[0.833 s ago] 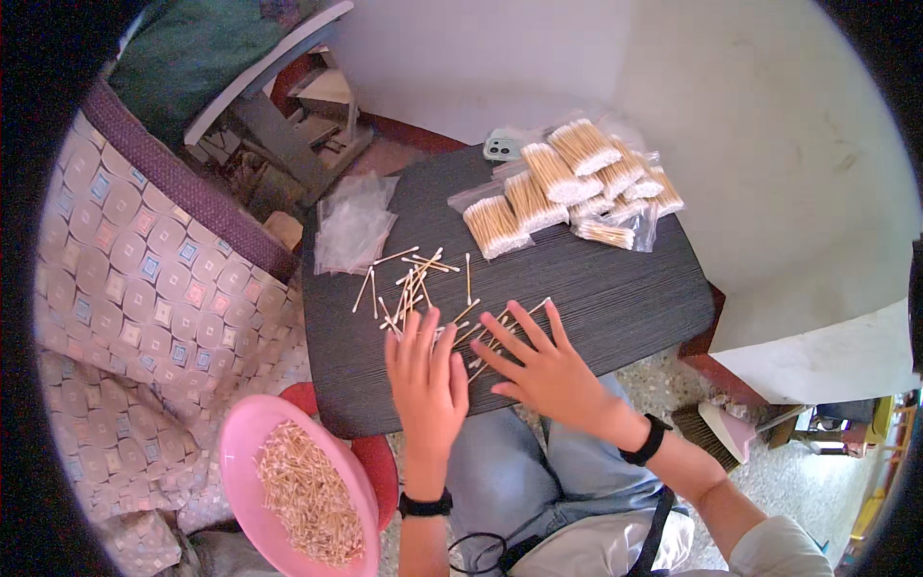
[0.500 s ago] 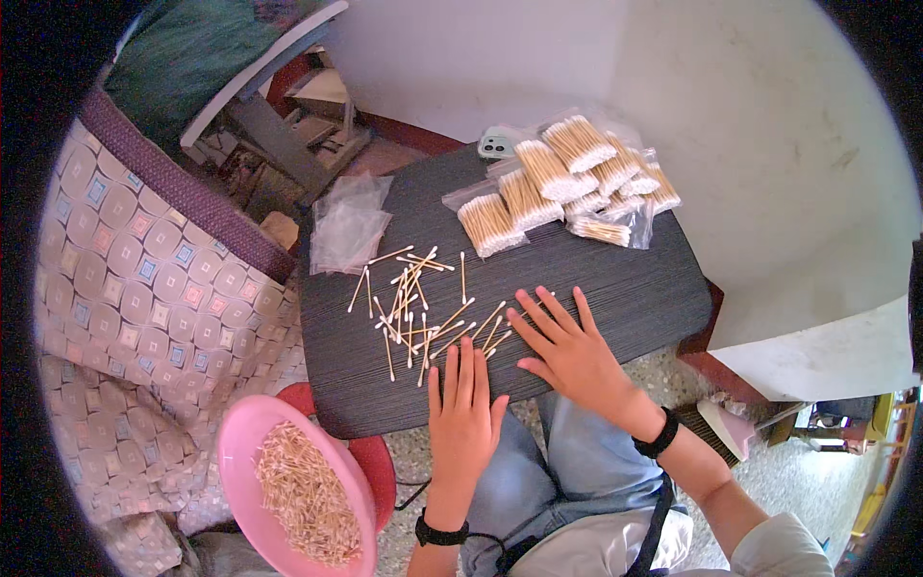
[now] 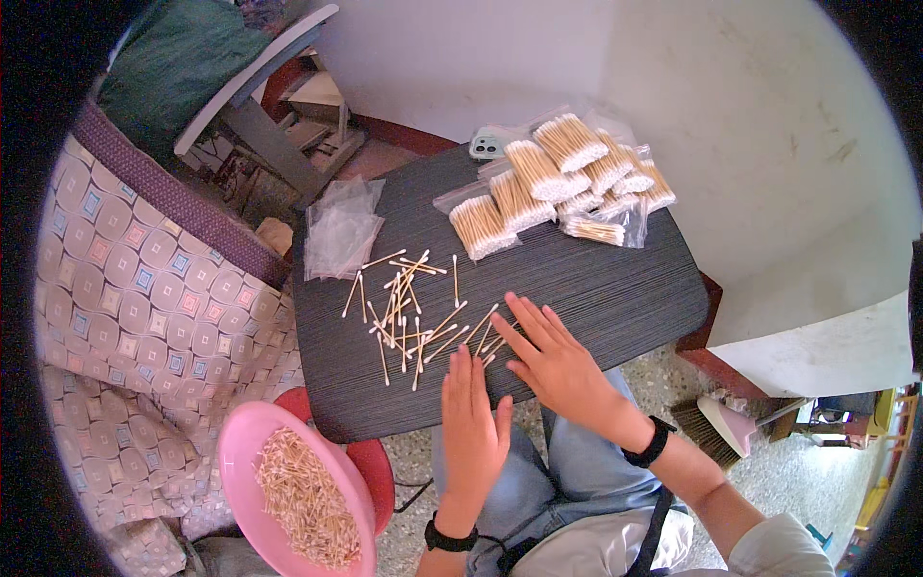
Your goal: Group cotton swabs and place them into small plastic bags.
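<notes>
Loose cotton swabs (image 3: 397, 306) with white tips and pale sticks lie scattered at varied angles on the dark wood-grain table (image 3: 615, 298). My left hand (image 3: 473, 413) is at the near edge, its fingers stretched and close together, fingertips beside the nearest swabs. Angled inward from the right, my right hand (image 3: 558, 367) lies over the tabletop with straight fingers and the thumb apart. Several swabs sit between the two hands, partly covered by the right fingers. Neither hand grips anything. Farther back is a pile of clear bags filled with swabs (image 3: 538, 173).
Flat clear plastic bags (image 3: 341, 236) lie at the table's far left. A phone (image 3: 486, 144) rests behind the filled bags. Lower left, a pink basin (image 3: 236, 471) full of swabs stands on a red stool (image 3: 373, 476). A broom (image 3: 726, 425) is on the floor at right.
My left hand has shifted slightly right and its fingers have drawn together. My right hand has moved a little left and nearer me, its fingers also closer together.
</notes>
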The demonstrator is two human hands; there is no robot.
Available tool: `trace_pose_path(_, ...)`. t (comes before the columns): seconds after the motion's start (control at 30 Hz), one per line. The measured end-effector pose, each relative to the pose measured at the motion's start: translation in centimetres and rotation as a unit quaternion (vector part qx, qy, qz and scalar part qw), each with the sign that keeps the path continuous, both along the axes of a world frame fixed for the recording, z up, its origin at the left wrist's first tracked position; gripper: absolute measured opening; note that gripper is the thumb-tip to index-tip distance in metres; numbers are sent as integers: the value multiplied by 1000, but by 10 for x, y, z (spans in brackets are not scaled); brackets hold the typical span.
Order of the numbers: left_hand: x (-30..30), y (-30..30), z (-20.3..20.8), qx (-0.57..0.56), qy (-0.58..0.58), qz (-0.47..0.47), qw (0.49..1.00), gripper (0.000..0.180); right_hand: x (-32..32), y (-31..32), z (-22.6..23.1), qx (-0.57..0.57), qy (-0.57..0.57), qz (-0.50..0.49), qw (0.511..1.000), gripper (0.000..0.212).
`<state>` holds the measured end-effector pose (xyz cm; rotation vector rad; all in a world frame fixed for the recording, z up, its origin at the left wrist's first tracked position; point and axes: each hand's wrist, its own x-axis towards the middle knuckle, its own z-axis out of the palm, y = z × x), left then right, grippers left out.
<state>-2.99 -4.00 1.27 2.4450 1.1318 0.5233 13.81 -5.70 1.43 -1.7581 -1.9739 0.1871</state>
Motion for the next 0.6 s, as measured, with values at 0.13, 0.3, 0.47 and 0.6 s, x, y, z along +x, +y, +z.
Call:
trace_pose_path(0.13,3,5,3,-63,-127,49,989,61,-3,16,-3,20,20,12,1000,55)
trace_pose_path(0.3,12,13,-2,-145,-255,119,948,60,-7,21,-12,13,-32,57,998,53)
trace_pose_path(0.47,24,10,-5,-156,-316,101,930,60,2,5,-3,10,-55,43,998,51)
trace_pose_path(0.6,32,16,-5,-206,-359,67,908,62,7,-5,0,0,-59,45,997,52)
